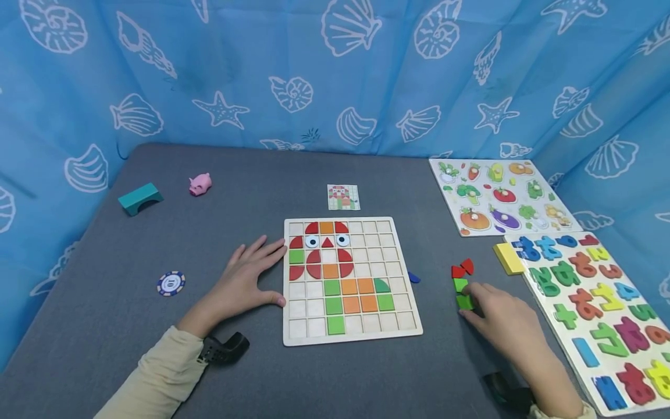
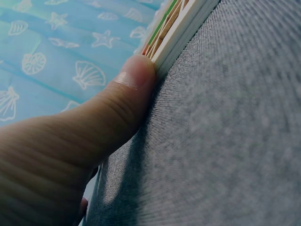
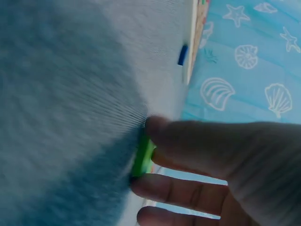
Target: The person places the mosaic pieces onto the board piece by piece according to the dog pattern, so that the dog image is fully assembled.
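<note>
My left hand (image 1: 243,279) lies beside the white grid board (image 1: 306,308), fingers spread and straight. Its thumb (image 2: 136,75) touches the board's side edge in the left wrist view. Red, orange and green tiles and two eye tiles fill part of the grid. Off to the right of the board, my right hand (image 1: 505,323) pinches a green square tile (image 1: 464,302) between thumb and finger, low over the table. Just beyond that tile lie another green tile (image 1: 460,284) and two red pieces, a square-looking one (image 1: 458,272) and a wedge (image 1: 467,266).
A small picture card (image 1: 343,198) lies behind the board, a blue piece (image 1: 414,277) at its right edge. Rightward are a vegetable puzzle (image 1: 445,192), a number puzzle (image 1: 567,343) and a yellow block (image 1: 508,259). Leftward are a poker chip (image 1: 171,283), a pink pig (image 1: 200,184) and a teal arch (image 1: 140,198).
</note>
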Motion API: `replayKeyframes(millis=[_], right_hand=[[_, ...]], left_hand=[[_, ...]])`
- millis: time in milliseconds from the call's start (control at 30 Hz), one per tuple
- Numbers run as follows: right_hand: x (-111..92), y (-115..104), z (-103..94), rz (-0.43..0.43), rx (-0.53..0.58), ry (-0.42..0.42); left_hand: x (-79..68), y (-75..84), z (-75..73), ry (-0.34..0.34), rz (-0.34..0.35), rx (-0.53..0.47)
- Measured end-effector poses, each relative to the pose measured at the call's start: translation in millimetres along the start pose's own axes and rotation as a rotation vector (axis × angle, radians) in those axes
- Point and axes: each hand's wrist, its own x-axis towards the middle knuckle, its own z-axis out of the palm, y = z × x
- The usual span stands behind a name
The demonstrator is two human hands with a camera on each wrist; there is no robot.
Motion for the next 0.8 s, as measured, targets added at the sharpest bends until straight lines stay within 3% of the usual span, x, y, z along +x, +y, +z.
replayKeyframes(millis=[433,633,800], right_hand=[[3.2,-5.5,5.8,-0.059,0.058,0.066],[4.4,-33.9,3.4,-0.255,0.138,0.161],[4.4,-64.4,0.4,-0.451,0.148,0.159]], left_hand=[[0.3,0.0,-0.4,-0.002,-0.004,-0.002],[0.2,-0.2,-0.2,0.003,0.002,-0.004],[0.7,0.0,0.6,0.008,0.006,0.001]])
